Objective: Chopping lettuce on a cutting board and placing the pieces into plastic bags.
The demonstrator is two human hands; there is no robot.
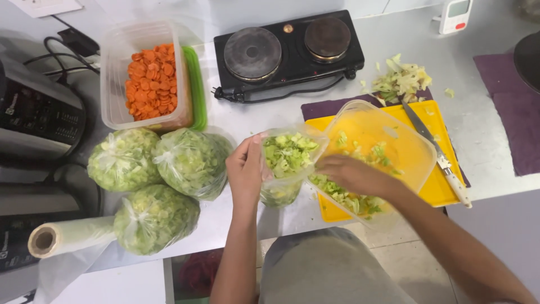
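My left hand [246, 170] grips the rim of a clear plastic bag [287, 169] partly filled with chopped green cabbage and holds it open. My right hand [351, 173] is at the bag's other side, inside a tilted clear plastic tub [410, 143] that holds more chopped cabbage. Whether its fingers hold cabbage I cannot tell. The tub rests over a yellow cutting board [439, 188].
Three tied bags of cabbage [191, 160] lie at left beside a roll of plastic bags [70, 236]. A tub of sliced carrots [149, 79] stands behind them. A black double hotplate [287, 53], cabbage scraps [402, 79] and a knife [436, 152] are at the back and right.
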